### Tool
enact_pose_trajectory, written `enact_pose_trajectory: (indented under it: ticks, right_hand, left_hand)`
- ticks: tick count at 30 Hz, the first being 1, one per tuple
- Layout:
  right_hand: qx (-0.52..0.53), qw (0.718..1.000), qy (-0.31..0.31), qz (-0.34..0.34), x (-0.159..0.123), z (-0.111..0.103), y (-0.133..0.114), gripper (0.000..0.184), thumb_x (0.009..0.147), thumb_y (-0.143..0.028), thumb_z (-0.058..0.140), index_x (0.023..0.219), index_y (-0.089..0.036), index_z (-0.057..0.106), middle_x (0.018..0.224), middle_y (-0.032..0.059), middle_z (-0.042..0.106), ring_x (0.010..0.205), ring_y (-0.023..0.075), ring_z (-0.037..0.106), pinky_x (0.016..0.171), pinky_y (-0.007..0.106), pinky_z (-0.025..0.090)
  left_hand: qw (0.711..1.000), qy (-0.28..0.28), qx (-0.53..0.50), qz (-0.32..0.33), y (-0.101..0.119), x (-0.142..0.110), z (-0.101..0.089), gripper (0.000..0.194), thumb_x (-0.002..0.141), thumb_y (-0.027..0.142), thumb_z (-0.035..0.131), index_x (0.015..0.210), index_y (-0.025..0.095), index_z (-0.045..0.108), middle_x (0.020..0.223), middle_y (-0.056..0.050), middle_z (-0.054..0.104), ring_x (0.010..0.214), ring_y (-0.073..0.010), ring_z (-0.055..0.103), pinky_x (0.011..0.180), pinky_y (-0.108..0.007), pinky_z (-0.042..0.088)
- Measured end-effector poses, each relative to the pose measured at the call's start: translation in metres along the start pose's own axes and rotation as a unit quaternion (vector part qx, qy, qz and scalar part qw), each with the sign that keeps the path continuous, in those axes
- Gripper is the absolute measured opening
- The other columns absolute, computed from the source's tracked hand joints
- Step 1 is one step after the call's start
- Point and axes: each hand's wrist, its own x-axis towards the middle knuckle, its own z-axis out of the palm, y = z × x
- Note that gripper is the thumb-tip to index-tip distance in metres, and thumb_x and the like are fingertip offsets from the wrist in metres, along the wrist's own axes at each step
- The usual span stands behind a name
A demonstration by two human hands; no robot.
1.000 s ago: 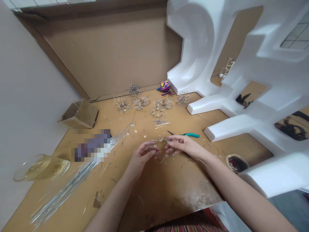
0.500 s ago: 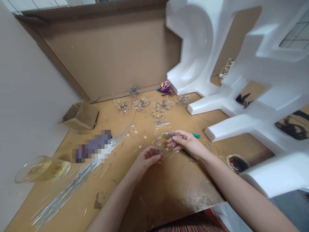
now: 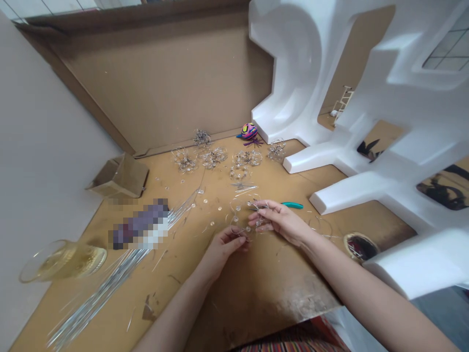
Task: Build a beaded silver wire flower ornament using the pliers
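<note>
A small ornament of thin wire loops and clear beads (image 3: 244, 212) hangs between my hands above the brown board (image 3: 256, 288). My right hand (image 3: 280, 220) pinches its right side with closed fingers. My left hand (image 3: 223, 247) sits just below and left, fingertips pinched on a wire at the ornament's lower edge. Teal-handled pliers (image 3: 291, 205) lie just behind my right hand.
Several finished wire ornaments (image 3: 214, 156) lie in a row at the back, near a colourful toy (image 3: 248, 132). A bundle of straight wires (image 3: 110, 281) and a glass bowl (image 3: 62, 259) are at left, a small cardboard box (image 3: 119, 176) behind them. White foam shapes (image 3: 366, 146) fill the right.
My right hand lifted the wire ornament up and back from the board, then settled slightly left. My left hand dropped lower and now pinches the ornament's lower wire.
</note>
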Motion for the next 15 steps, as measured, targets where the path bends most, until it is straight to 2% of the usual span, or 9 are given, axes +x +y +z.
enact_pose_trajectory:
  ticks: [7,11,15]
  right_hand:
    - [0.017,0.999,-0.030,-0.004,-0.0013,-0.0005,-0.0013,0.039,0.072,-0.026,0.068,0.107,-0.019,0.053,0.096,0.0092,0.068,0.088,0.0178,0.064,0.077,0.032,0.048]
    - [0.029,0.999,-0.032,0.006,-0.0012,0.0004,-0.0003,0.038,0.072,-0.028,0.067,0.107,-0.018,0.054,0.095,0.0093,0.068,0.088,0.0185,0.064,0.078,0.034,0.047]
    - [0.039,0.998,-0.040,0.005,-0.0010,0.0016,0.0010,0.037,0.073,-0.028,0.066,0.108,-0.018,0.055,0.099,0.0100,0.068,0.095,0.0185,0.062,0.090,0.037,0.042]
  left_hand:
    - [0.999,-0.001,-0.046,0.002,-0.0019,0.0009,-0.0036,0.016,0.070,0.025,0.069,0.080,0.017,0.060,0.077,-0.002,0.067,0.068,-0.0142,0.064,0.070,-0.029,0.050]
    - [0.999,0.000,-0.051,0.013,-0.0017,0.0006,-0.0026,0.017,0.070,0.023,0.069,0.082,0.018,0.059,0.084,-0.002,0.068,0.079,-0.0154,0.063,0.072,-0.029,0.051]
    - [0.997,-0.002,-0.068,0.023,-0.0027,0.0003,-0.0020,0.019,0.071,0.022,0.068,0.087,0.020,0.058,0.090,-0.002,0.068,0.087,-0.0177,0.063,0.073,-0.031,0.051]
